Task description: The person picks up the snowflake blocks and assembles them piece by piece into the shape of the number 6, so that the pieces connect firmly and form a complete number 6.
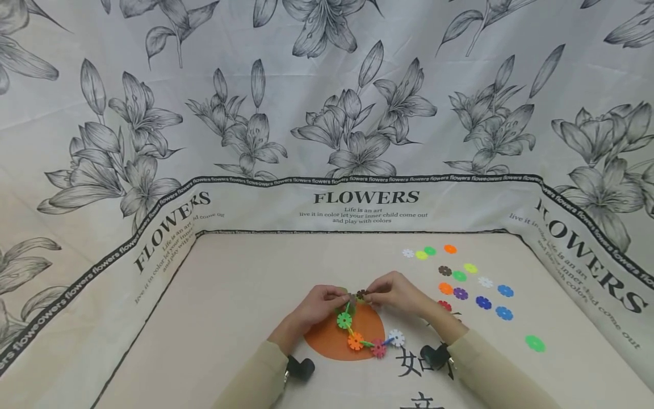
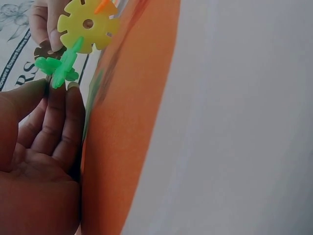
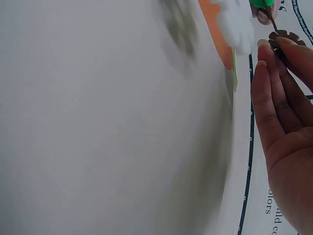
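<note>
A chain of interlocked notched plastic discs hangs from my left hand (image 1: pixel 323 307). Its green disc (image 1: pixel 344 320), orange disc (image 1: pixel 355 341), pinkish-red disc (image 1: pixel 378 348) and white disc (image 1: pixel 397 338) show in the head view, with thin edge-on pieces between them. Thumb and fingers of that hand pinch the chain's upper end, just past a green disc (image 2: pixel 61 67) in the left wrist view; the pinched piece is mostly hidden. My right hand (image 1: pixel 395 292) pinches a dark brown notched disc (image 3: pixel 288 36) between thumb and fingers, right by the chain's end. Whether they interlock, I cannot tell.
Loose notched discs lie at the right, among them a purple disc (image 1: pixel 460 293), a dark blue disc (image 1: pixel 483 303) and a lone green disc (image 1: pixel 535 343). An orange printed circle (image 1: pixel 327 343) marks the cloth under my hands. A flower-print curtain (image 1: pixel 357 113) stands behind.
</note>
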`<action>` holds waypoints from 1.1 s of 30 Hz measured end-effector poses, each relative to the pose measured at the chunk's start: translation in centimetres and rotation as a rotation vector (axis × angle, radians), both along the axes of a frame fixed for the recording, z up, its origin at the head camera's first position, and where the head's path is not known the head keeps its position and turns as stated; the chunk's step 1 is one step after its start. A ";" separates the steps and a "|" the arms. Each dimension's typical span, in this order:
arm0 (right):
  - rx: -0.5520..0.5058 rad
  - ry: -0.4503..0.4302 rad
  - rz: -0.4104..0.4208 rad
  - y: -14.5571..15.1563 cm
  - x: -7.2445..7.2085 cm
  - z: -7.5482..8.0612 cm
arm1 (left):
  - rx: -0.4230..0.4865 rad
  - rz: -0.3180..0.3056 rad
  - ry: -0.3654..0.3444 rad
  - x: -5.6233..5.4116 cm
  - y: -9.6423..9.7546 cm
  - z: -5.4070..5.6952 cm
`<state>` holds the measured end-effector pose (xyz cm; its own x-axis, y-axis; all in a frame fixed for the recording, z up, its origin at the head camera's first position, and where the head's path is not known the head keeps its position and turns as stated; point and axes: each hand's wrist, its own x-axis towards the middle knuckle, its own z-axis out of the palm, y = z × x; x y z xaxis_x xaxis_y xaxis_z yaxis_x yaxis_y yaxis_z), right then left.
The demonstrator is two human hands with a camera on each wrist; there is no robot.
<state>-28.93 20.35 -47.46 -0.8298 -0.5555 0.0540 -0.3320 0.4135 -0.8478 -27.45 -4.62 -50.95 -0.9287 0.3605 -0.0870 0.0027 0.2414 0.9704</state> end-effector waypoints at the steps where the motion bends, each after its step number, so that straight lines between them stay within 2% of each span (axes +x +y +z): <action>1: 0.002 0.003 0.003 -0.1 0.0 0.0 | -0.001 0.000 0.002 0.0 0.0 0.0; 16: -0.017 -0.013 0.065 -0.5 -0.2 -0.1 | -0.009 -0.028 0.017 -0.2 -0.1 0.1; 25: 0.015 -0.017 0.068 -1.2 -0.8 0.0 | -0.017 -0.005 0.003 -0.2 -0.3 0.2; 33: -0.001 -0.015 0.108 -1.5 -1.2 0.0 | -0.006 0.001 -0.023 -0.2 -0.5 0.4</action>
<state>-30.15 18.86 -47.43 -0.7659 -0.6416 0.0429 -0.3618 0.3749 -0.8535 -27.64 -5.09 -50.58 -0.9266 0.3594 -0.1110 -0.0201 0.2473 0.9687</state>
